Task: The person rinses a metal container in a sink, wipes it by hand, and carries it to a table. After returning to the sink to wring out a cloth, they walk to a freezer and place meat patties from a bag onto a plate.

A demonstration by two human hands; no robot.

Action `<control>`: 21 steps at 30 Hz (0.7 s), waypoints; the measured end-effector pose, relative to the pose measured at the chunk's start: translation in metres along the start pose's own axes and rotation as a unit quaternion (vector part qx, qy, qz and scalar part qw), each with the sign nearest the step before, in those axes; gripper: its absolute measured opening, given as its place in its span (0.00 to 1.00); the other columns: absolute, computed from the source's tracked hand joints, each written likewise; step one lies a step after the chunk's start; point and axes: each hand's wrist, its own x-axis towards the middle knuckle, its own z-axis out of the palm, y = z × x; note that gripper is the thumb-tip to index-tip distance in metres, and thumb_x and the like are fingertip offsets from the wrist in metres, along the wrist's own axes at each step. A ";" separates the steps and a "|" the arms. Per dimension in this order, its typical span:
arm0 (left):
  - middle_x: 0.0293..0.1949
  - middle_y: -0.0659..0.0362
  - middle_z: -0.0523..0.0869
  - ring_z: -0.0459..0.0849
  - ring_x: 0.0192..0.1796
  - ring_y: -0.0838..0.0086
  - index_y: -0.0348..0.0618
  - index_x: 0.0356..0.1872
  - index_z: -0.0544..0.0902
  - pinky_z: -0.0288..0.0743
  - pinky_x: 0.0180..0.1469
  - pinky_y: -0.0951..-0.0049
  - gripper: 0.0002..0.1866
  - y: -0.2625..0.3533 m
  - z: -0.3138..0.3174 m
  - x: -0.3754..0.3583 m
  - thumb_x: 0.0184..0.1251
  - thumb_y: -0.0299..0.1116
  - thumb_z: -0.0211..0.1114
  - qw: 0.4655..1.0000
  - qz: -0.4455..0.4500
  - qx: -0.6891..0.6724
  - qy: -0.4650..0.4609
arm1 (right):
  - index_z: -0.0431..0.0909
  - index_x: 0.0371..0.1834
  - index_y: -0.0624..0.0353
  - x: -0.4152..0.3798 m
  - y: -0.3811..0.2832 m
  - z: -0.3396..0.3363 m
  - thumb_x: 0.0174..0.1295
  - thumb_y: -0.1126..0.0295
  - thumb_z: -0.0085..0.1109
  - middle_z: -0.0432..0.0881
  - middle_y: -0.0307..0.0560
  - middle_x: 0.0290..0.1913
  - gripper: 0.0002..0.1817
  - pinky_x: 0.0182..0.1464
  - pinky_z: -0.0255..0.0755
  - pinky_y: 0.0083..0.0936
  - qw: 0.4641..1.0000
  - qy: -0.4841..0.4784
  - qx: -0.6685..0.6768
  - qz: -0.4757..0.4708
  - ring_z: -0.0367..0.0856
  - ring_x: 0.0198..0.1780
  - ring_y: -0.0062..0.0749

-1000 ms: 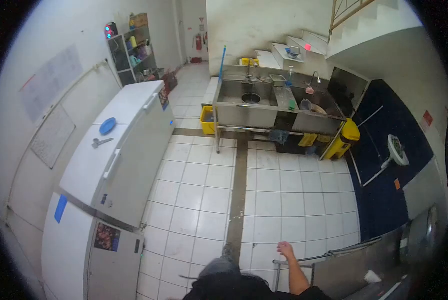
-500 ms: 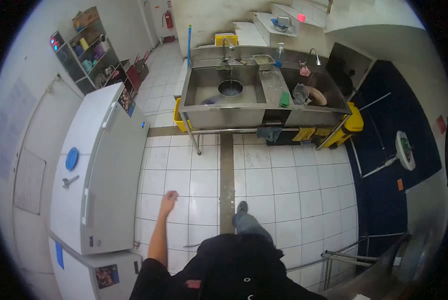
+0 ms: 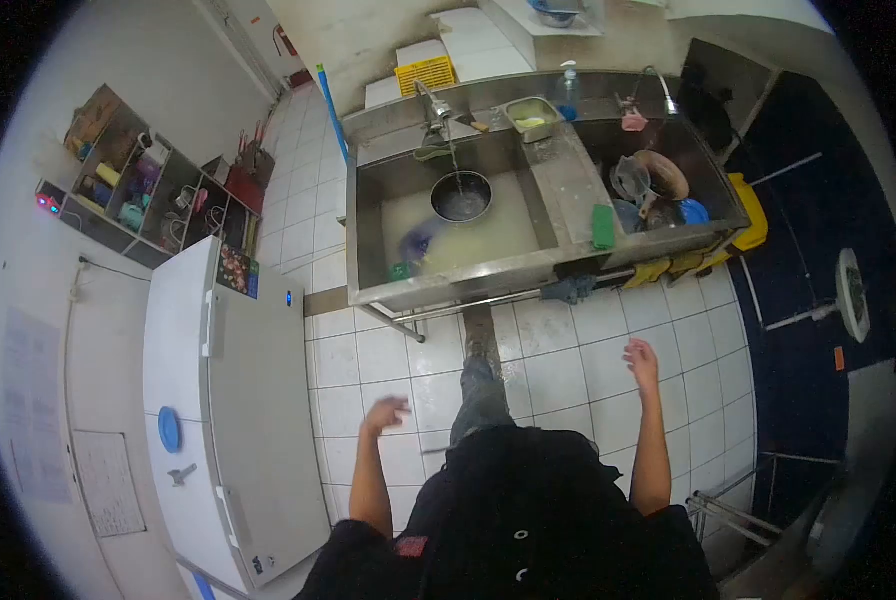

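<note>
My left hand (image 3: 386, 414) hangs in front of me over the tiled floor, a little blurred, its fingers loosely apart with nothing held. Farther right, my right hand (image 3: 642, 364) is raised on that side, also empty, fingers slightly bent and apart. Both are short of the steel double sink (image 3: 408, 290) and touch nothing. In its left basin a dark round pan (image 3: 461, 199) sits in cloudy water, and a stream from the faucet (image 3: 433, 103) runs into it. A green sponge (image 3: 603, 227) lies on the ledge between the basins.
The right basin holds a brown bowl (image 3: 663, 172) and other dishes. A white fridge (image 3: 258, 400) stands on my left, with shelves (image 3: 158, 190) beyond it. Metal rails (image 3: 733, 515) are low on the right. A yellow bin (image 3: 748, 215) stands by the sink's right end.
I have come closer to the sink, which now looks larger. My right hand has come into view; my left hand is still raised on its side, empty.
</note>
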 end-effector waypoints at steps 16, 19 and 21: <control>0.39 0.57 0.85 0.83 0.33 0.72 0.38 0.53 0.76 0.77 0.34 0.70 0.20 0.426 -0.246 0.669 0.66 0.41 0.57 0.986 0.139 -0.064 0.061 | 0.76 0.50 0.54 -0.165 0.038 0.157 0.64 0.57 0.53 0.80 0.42 0.39 0.16 0.31 0.73 0.25 0.910 0.075 0.067 0.403 0.79 0.35 0.30; 0.43 0.49 0.84 0.85 0.36 0.66 0.35 0.69 0.58 0.77 0.35 0.66 0.35 0.451 -0.222 0.688 0.67 0.45 0.57 0.979 0.127 -0.125 0.100 | 0.75 0.52 0.53 -0.175 0.000 0.181 0.64 0.57 0.53 0.80 0.42 0.41 0.18 0.33 0.73 0.25 0.905 0.106 0.055 0.407 0.79 0.37 0.30; 0.47 0.43 0.82 0.85 0.38 0.63 0.37 0.73 0.45 0.77 0.33 0.69 0.42 0.474 -0.219 0.690 0.66 0.45 0.57 0.970 0.066 -0.208 0.105 | 0.74 0.53 0.53 -0.167 -0.024 0.191 0.64 0.56 0.53 0.80 0.42 0.43 0.18 0.34 0.73 0.24 0.899 0.136 0.069 0.411 0.79 0.38 0.29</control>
